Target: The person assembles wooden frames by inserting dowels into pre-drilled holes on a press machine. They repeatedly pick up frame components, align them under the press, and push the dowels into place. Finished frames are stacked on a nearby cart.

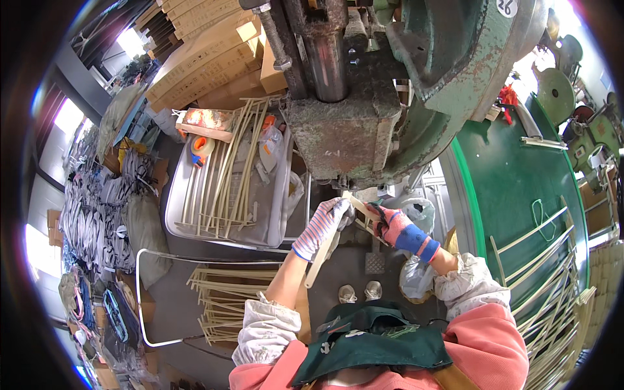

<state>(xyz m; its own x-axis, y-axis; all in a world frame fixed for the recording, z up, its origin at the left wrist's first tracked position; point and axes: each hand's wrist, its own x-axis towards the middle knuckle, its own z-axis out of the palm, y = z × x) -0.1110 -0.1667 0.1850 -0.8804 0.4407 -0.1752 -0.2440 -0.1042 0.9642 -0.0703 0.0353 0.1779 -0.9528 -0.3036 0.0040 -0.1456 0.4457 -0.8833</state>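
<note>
Below the press head (341, 140), my left hand (323, 224), in a striped knit glove, is closed around a pale cream flat strip (315, 270). One rounded end of this strip points down toward me. My right hand (400, 231), in a pink and blue glove, is closed on a pale strip piece (359, 207) that slants up to meet the first one just under the press. Whether the two pieces are joined there I cannot tell. The fingertips of both hands are close together, and the gloves partly hide the strips.
A white tray (284, 201) at left holds long pale strips, a tape roll (202, 147) and a small box. More strips (234, 302) lie stacked below it. A green table (494, 188) with strips stands at right. A foot pedal (375, 262) is near my shoes.
</note>
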